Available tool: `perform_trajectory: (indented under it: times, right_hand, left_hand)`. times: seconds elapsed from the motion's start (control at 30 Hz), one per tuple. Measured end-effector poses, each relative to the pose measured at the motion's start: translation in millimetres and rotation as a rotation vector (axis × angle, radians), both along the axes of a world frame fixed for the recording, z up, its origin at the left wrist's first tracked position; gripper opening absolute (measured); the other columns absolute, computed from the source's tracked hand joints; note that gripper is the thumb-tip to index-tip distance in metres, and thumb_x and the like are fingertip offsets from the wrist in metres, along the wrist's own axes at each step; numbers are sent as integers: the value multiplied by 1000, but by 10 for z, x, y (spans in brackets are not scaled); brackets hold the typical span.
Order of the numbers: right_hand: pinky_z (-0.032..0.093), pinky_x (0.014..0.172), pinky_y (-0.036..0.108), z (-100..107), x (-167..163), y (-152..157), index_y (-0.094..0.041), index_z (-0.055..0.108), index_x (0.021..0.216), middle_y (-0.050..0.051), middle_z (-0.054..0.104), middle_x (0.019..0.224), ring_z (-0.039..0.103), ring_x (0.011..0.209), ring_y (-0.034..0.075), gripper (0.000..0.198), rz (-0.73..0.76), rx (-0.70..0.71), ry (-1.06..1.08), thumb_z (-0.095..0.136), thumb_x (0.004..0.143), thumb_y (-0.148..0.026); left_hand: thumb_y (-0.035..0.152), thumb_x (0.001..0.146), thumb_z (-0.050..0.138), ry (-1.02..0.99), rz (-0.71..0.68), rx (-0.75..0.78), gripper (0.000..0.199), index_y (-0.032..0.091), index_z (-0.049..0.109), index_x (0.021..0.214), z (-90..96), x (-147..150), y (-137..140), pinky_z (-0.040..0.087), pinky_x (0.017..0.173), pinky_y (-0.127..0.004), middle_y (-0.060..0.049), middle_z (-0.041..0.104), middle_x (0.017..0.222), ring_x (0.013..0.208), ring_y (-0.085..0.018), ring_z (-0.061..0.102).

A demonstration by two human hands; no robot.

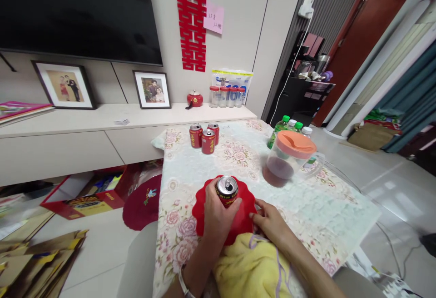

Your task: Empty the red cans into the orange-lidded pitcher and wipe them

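My left hand (218, 216) is wrapped round an opened drink can (227, 188) with a silver top and a dark band. The can is held over a red scallop-edged plate (243, 223); whether its base touches the plate is hidden. At the plate's right rim, my right hand (269, 218) pinches the edge between thumb and fingers. A yellow cloth (250, 268) with a purple trim lies bunched at the near side of the plate, between my forearms.
Three red cans (208, 142) stand farther back on the flowered tablecloth (180, 184). To the right is a clear pitcher (277, 171) of dark liquid with an orange lid, and behind it several bottles (282, 126). A maroon stool (143, 202) sits left of the table.
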State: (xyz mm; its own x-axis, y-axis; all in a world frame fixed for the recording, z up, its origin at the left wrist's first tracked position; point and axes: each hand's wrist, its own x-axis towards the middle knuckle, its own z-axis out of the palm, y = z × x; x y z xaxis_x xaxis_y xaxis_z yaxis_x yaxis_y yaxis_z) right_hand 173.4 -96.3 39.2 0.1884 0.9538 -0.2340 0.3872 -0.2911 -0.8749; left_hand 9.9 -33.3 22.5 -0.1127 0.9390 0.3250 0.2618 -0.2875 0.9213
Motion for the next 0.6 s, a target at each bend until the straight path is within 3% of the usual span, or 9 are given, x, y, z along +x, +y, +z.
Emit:
perform_trajectory:
  times: [0.17, 0.23, 0.27, 0.3, 0.4, 0.5, 0.6]
  right_hand:
    - [57, 87, 44, 295, 55, -433, -20, 72, 131, 10, 79, 97, 73, 85, 29, 57, -28, 150, -190, 60, 93, -61]
    - [58, 96, 45, 316, 37, -680, -25, 73, 132, 13, 80, 117, 74, 106, 32, 47, 166, 230, -303, 62, 98, -55]
    - [57, 103, 47, 281, 25, -798, -27, 72, 138, 13, 77, 131, 73, 119, 34, 49, 283, 256, -360, 70, 95, -50]
    - [56, 108, 50, 217, 14, -902, -30, 67, 148, 14, 73, 143, 69, 129, 38, 62, 383, 265, -427, 78, 89, -47]
    - [57, 110, 57, -61, 2, -1107, -43, 47, 166, 10, 59, 164, 62, 143, 41, 80, 377, 221, -623, 73, 92, -25]
    - [59, 110, 51, -221, 38, -1177, -36, 30, 174, 14, 61, 162, 68, 137, 37, 102, 438, 199, -451, 76, 84, -21]
    - [55, 116, 49, -97, 152, -1207, -33, 39, 171, 13, 62, 161, 65, 141, 35, 90, 335, 258, -249, 72, 88, -27]
  left_hand:
    - [20, 71, 83, 16, 10, 4, 66, 23, 54, 130, -2, -9, -4, 55, 111, -56, -12, 70, 128, 124, -35, 70]
    - [20, 71, 83, 21, 18, 2, 66, 23, 54, 130, -5, -10, -6, 56, 110, -56, -12, 71, 127, 123, -35, 70]
    - [20, 71, 83, 23, 19, 0, 66, 23, 54, 130, -7, -9, -6, 56, 109, -56, -11, 71, 127, 123, -35, 70]
    - [20, 71, 83, 23, 20, -1, 66, 24, 54, 130, -8, -9, -6, 57, 108, -56, -11, 71, 127, 123, -35, 70]
    - [21, 70, 84, 16, 24, 3, 66, 26, 55, 129, -11, -8, -1, 58, 107, -56, -10, 72, 127, 123, -35, 72]
    - [22, 69, 85, 8, 19, -4, 66, 26, 56, 129, -10, -12, 7, 58, 108, -57, -10, 72, 128, 123, -36, 71]
    - [25, 70, 84, -2, 6, -26, 65, 26, 55, 129, 3, -18, 10, 57, 109, -57, -11, 72, 128, 125, -37, 71]
